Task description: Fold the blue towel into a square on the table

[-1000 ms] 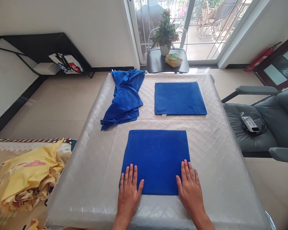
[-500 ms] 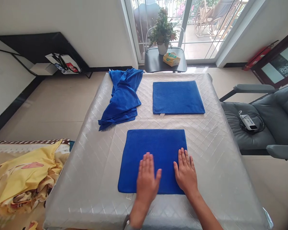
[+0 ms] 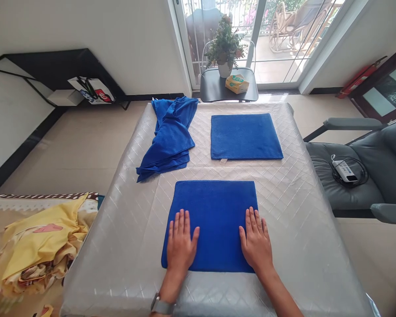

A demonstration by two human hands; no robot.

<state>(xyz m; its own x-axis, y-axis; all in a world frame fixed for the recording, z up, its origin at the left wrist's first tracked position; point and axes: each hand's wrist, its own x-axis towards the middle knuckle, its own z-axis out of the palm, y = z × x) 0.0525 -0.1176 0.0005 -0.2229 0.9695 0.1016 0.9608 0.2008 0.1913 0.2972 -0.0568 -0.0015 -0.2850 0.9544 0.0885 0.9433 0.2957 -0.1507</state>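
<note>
A blue towel (image 3: 219, 229), folded into a flat rectangle, lies on the table nearest to me. My left hand (image 3: 181, 242) rests flat on its left part, fingers stretched forward and thumb apart. On its right edge lies my right hand (image 3: 256, 240), also flat with straight fingers. Further back on the right is a second folded blue towel (image 3: 246, 136), smooth, with a small white tag at its front edge. To the left of that, a crumpled heap of blue towels (image 3: 171, 136) reaches to the table's far edge.
A silver quilted cover (image 3: 293, 246) drapes the table. Behind it, a chair (image 3: 207, 86) holds a potted plant (image 3: 225, 48) and a tissue pack (image 3: 237, 83). At right, a grey armchair (image 3: 323, 176) bears a power strip (image 3: 345, 171). Yellow bedding (image 3: 42, 237) lies at left.
My left hand has moved left across the near towel, from its middle to its left side. My right hand stays on the right edge. The view has shifted slightly.
</note>
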